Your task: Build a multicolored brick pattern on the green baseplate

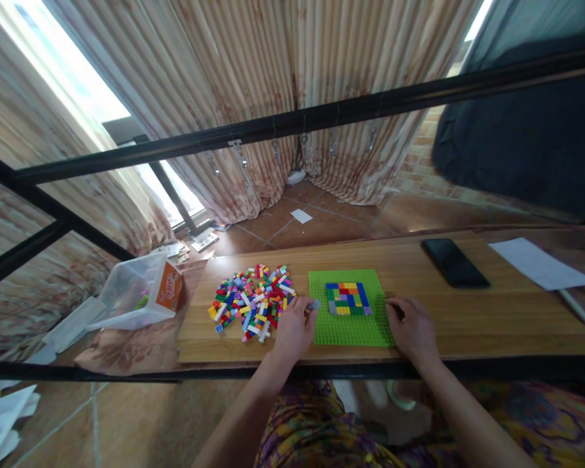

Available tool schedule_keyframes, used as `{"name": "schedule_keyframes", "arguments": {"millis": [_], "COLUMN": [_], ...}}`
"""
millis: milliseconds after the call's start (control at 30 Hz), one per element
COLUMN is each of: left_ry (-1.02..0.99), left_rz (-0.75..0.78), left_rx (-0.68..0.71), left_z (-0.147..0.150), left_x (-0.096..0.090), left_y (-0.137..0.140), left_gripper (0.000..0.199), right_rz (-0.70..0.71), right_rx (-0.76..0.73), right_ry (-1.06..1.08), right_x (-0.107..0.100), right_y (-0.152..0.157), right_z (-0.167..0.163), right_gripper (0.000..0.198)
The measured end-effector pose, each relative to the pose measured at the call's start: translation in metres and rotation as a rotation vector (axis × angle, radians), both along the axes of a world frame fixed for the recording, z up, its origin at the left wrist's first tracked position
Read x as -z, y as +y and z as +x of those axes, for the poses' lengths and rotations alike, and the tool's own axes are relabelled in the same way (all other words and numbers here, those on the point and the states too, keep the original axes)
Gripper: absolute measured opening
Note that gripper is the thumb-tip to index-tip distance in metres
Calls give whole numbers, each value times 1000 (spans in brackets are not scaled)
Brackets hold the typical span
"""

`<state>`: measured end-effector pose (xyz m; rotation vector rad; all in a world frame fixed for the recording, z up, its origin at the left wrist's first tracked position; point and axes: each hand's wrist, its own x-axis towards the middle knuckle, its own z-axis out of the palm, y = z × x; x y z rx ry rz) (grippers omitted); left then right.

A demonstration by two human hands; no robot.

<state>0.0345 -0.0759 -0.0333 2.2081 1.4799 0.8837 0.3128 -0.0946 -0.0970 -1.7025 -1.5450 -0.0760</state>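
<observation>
A green studded baseplate [344,333] lies on the wooden board, carrying a roughly square patch of toy building bricks [348,299] in blue, red, yellow, green and purple. At the plate's left edge, my left hand [295,328] pinches a small grey brick [314,305] between thumb and finger. My right hand [413,328] is closed at the plate's right edge, fingertips on its rim. A loose heap of mixed-colour bricks [256,302] spreads beside my left hand, and part of it is hidden behind that hand.
A black phone [454,262], a white paper [541,263] and a white pen-like stick [580,311] lie to the right on the wooden board [404,266]. A clear plastic box [131,296] with an orange label stands at left. A dark metal bar [322,117] crosses beyond.
</observation>
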Motion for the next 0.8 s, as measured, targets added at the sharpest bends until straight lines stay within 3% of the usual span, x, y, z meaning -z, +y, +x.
{"name": "schedule_keyframes", "arguments": {"millis": [200, 567, 800], "left_ry": [-21, 71, 41], "left_rz": [-52, -81, 5], "left_rx": [106, 123, 101], "left_z": [17, 16, 27], "left_x": [10, 8, 22], "left_y": [-23, -19, -11], "left_gripper": [34, 13, 12], "right_rz": [-8, -6, 0], "right_rx": [-11, -9, -9], "right_ry": [6, 26, 19], "right_x": [-2, -4, -6], "right_y": [0, 1, 0], "right_z": [-1, -2, -3], "right_gripper": [21, 19, 20]}}
